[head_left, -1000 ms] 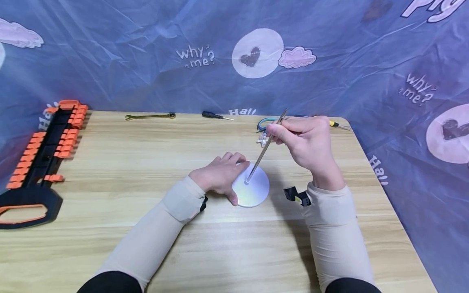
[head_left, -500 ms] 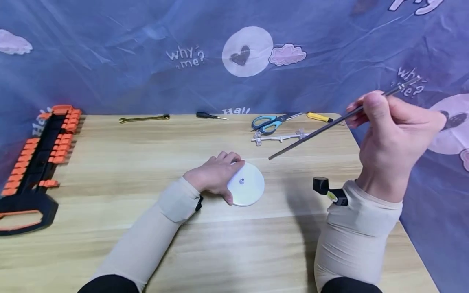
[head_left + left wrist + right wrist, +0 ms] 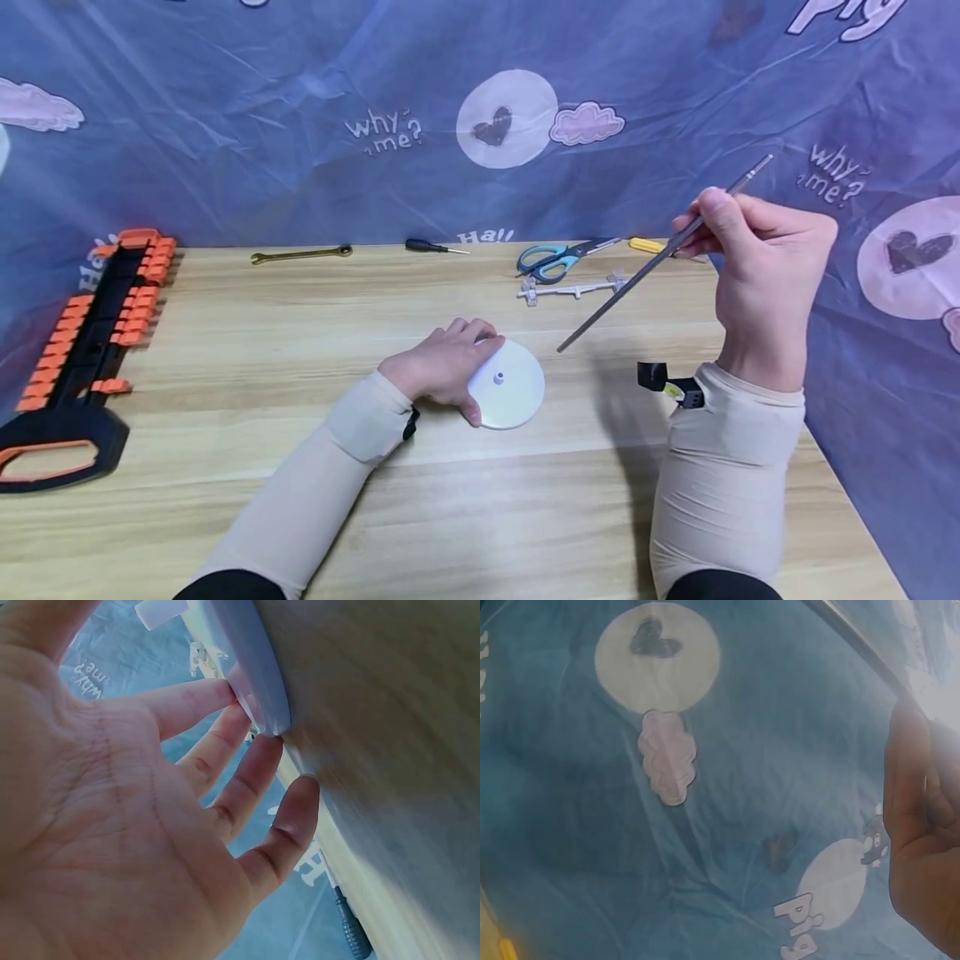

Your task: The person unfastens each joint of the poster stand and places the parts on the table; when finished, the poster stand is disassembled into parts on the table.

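A white round base (image 3: pixel 516 398) with a short hollow peg in its middle lies flat on the table. My left hand (image 3: pixel 442 367) grips its left rim, thumb at the near edge and fingers at the far edge; in the left wrist view several fingertips touch the base's rim (image 3: pixel 259 667). My right hand (image 3: pixel 765 267) is raised at the right and pinches a thin metal rod (image 3: pixel 637 275) between thumb and fingers. The rod slants, its lower end in the air to the right of the base. In the right wrist view, part of the rod (image 3: pixel 862 649) shows at the top.
Along the back of the wooden table (image 3: pixel 262 500) lie a wrench (image 3: pixel 302 255), a black screwdriver (image 3: pixel 435 247), blue-handled scissors (image 3: pixel 551 262) and a yellow-handled tool (image 3: pixel 647 244). A white clipped bar (image 3: pixel 573 291) is before the scissors. An orange-and-black rack (image 3: pixel 97 317) stands left.
The rod has come off the base's peg; my right hand has lifted it up and to the right, then slightly back left. My left hand stays on the base.
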